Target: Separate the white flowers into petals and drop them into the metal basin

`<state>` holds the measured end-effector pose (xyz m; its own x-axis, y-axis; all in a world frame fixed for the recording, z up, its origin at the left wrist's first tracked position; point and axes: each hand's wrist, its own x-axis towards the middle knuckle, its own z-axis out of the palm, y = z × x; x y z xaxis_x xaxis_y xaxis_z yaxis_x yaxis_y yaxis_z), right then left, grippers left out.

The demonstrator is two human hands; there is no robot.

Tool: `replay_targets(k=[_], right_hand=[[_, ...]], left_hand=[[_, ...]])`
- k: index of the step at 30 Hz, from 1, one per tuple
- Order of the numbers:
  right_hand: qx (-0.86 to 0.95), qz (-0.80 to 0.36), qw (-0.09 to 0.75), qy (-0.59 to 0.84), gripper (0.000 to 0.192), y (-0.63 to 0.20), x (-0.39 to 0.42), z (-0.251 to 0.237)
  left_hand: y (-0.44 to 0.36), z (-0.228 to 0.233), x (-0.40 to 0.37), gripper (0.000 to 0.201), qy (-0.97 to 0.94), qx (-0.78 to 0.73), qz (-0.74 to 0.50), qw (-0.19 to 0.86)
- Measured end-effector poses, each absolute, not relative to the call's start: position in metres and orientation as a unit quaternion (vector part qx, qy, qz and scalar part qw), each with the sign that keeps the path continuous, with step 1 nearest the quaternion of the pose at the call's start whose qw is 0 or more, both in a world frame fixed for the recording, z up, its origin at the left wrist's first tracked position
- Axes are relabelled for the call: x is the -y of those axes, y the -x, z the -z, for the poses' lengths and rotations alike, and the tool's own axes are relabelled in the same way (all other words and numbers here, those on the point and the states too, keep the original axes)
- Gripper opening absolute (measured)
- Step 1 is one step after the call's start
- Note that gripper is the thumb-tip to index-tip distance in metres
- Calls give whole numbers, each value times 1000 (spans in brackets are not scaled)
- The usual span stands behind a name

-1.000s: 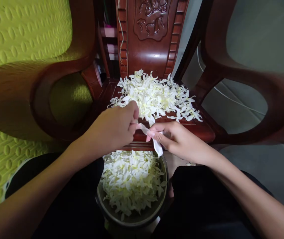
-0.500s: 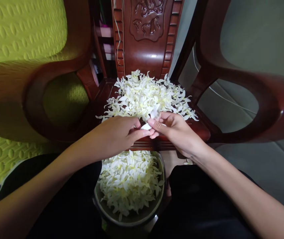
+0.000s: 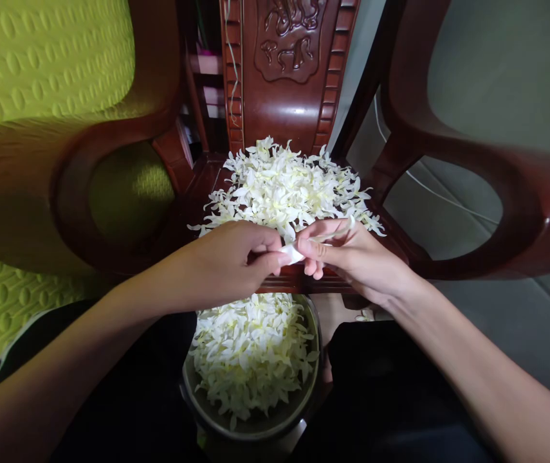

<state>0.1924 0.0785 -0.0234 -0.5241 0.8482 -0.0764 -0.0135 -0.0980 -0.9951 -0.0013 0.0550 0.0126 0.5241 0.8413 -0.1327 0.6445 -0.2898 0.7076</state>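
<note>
Over the front edge of a wooden chair seat, my left hand pinches one side of a white flower between thumb and forefinger. From the other side, my right hand has its thumb and fingers closed on the same flower. A thin pale strip, perhaps a petal or stem, sticks out across the right fingers. Just beyond both hands lies a heap of white flowers on the seat. Below them, a metal pot between the knees holds more white flowers.
The chair has a carved back, with a curved left armrest and right armrest flanking the seat. A yellow-green bumpy mat spreads at the left. A thin white cable runs behind the right armrest.
The right hand has shifted slightly right, and the petals that stood up above its fingers now lie over as a strip. The left hand has closed more on the flower.
</note>
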Motion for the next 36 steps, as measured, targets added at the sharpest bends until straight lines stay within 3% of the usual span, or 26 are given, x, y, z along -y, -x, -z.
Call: replay_targets(k=[3, 7, 11, 16, 20, 23, 29, 32, 36], right_hand=[[625, -605, 338, 360, 18, -192, -76, 20], [637, -562, 374, 372, 17, -193, -73, 12], [666, -544, 338, 383, 19, -195, -70, 4], [665, -515, 371, 394, 20, -197, -69, 5], [680, -510, 342, 399, 20, -195, -69, 9], [684, -509, 328, 406, 23, -197, -71, 7], [786, -376, 254, 420, 36, -204, -77, 13], [804, -355, 229, 418, 34, -204, -76, 20], [765, -526, 195, 317, 32, -195, -68, 25]], left_hand=[[-1, -11, -54, 25, -795, -446, -142, 385], [-4, -11, -52, 25, -824, -480, -205, 221], [-6, -11, -50, 26, -839, -424, -204, 275], [-7, -7, -49, 25, -847, -456, -213, 173], [-7, -5, -52, 25, -855, -442, -181, 201], [-4, -5, -56, 24, -850, -488, -163, 113], [0, -4, -57, 25, -840, -527, -110, 60], [-2, -4, -55, 27, -856, -496, -106, 103], [0, -10, -57, 26, -849, -450, -136, 240]])
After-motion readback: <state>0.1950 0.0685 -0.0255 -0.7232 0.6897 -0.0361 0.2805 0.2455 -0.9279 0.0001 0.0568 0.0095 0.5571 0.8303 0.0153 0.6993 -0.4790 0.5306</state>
